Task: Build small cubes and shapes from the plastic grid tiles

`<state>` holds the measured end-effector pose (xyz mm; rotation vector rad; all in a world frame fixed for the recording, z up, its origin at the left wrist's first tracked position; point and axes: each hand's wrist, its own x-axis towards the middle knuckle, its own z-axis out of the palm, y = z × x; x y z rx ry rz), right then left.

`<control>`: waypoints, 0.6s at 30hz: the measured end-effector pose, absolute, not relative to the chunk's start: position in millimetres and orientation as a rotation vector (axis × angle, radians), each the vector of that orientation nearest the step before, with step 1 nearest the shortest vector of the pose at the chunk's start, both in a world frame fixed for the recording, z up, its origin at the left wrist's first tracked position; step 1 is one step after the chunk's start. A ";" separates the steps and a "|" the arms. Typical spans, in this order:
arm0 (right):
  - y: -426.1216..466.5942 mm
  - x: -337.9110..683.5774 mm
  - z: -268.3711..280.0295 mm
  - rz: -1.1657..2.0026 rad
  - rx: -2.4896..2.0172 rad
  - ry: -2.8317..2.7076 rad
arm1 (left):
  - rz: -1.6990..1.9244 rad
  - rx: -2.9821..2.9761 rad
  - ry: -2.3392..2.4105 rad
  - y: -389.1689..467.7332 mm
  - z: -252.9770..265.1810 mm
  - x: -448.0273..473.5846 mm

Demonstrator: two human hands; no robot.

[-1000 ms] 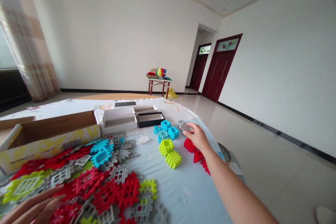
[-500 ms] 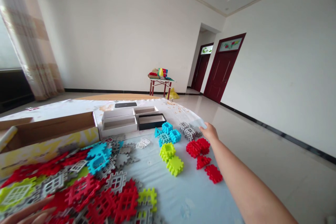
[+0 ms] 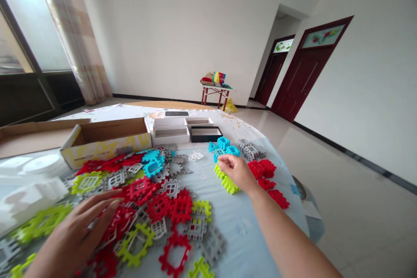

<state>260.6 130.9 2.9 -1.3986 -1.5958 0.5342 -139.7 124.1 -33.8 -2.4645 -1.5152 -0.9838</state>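
Note:
My left hand [image 3: 78,226] reaches over a loose pile of plastic interlocking building pieces. Its fingers are stretched out, with the tips at red pieces [image 3: 138,187] and a small gap between thumb and forefinger. Curled fingers form my right hand [image 3: 239,173], and no piece shows in them. It hovers at the lime green stacked pieces [image 3: 230,186], hiding part of them. Just behind it stand blue pieces [image 3: 223,142]. Grey stacks [image 3: 250,149] and red stacks [image 3: 261,168] lie to its right. Lime green frames [image 3: 136,244] and grey window pieces [image 3: 170,187] are mixed into the pile.
An open cardboard box [image 3: 107,145] stands behind the pile. Shallow white boxes [image 3: 171,134] and a black box [image 3: 206,134] sit beside it. A dark phone-like slab [image 3: 177,114] lies farther back. White plastic items [image 3: 35,191] are at left. The cloth-covered table [image 3: 241,230] curves away at right.
My right hand has come back leftward from beside the grey stacks to the lime green stacks. More of my left hand shows over the pile. The camera view has shifted left and down.

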 end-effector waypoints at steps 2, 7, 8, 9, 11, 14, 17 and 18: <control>122.2 232.8 1.2 0.669 -1.358 -1.717 | -0.994 -2.537 -1.525 122.7 -29.4 -138.1; 105.8 191.7 -2.9 0.767 -1.293 -1.989 | -0.994 -2.544 -1.600 117.4 -16.0 -131.4; 103.0 187.6 -3.3 0.757 -1.274 -2.048 | -0.987 -2.546 -1.610 116.0 -13.6 -130.2; 100.5 184.4 -3.9 0.741 -1.256 -2.101 | -0.984 -2.553 -1.616 114.6 -11.4 -129.0; 96.4 180.4 -5.8 0.697 -1.227 -2.190 | -0.996 -2.559 -1.623 112.2 -7.7 -126.9; 92.7 178.8 -10.0 0.632 -1.222 -2.258 | -1.002 -2.560 -1.641 110.6 -5.4 -125.6; 90.2 180.7 -11.0 0.590 -1.230 -2.274 | -1.001 -2.554 -1.631 111.9 -8.1 -128.1; 89.3 181.6 -10.3 0.576 -1.231 -2.266 | -1.010 -2.543 -1.622 113.0 -10.1 -129.7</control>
